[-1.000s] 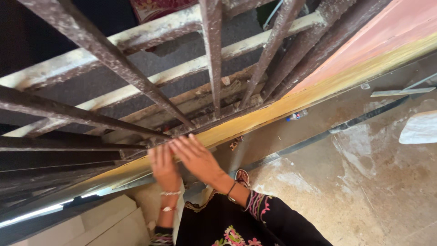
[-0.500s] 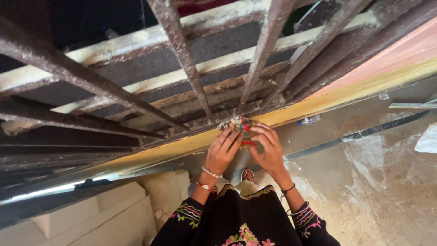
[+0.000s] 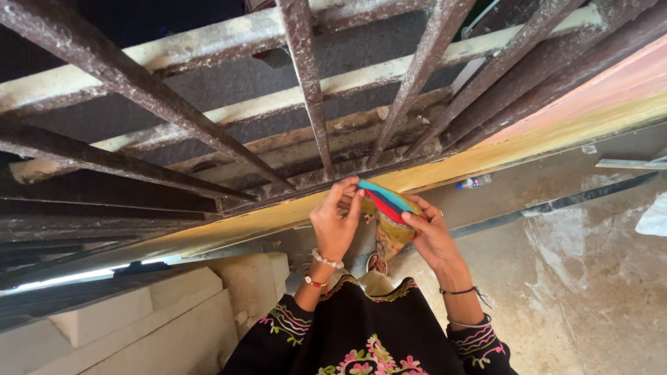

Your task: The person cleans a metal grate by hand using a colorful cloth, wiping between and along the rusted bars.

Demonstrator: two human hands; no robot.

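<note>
Pinching with fingertips, the left hand (image 3: 335, 226) grips one end of a small bright cloth (image 3: 388, 208) with blue, red and yellow stripes. The right hand (image 3: 432, 239) pinches the other end, thumb on top. Both hands hold the cloth up just below the rusty window bars (image 3: 309, 90). Under it runs a yellow ledge (image 3: 479, 158). Far below lies a dusty floor (image 3: 577, 278).
</note>
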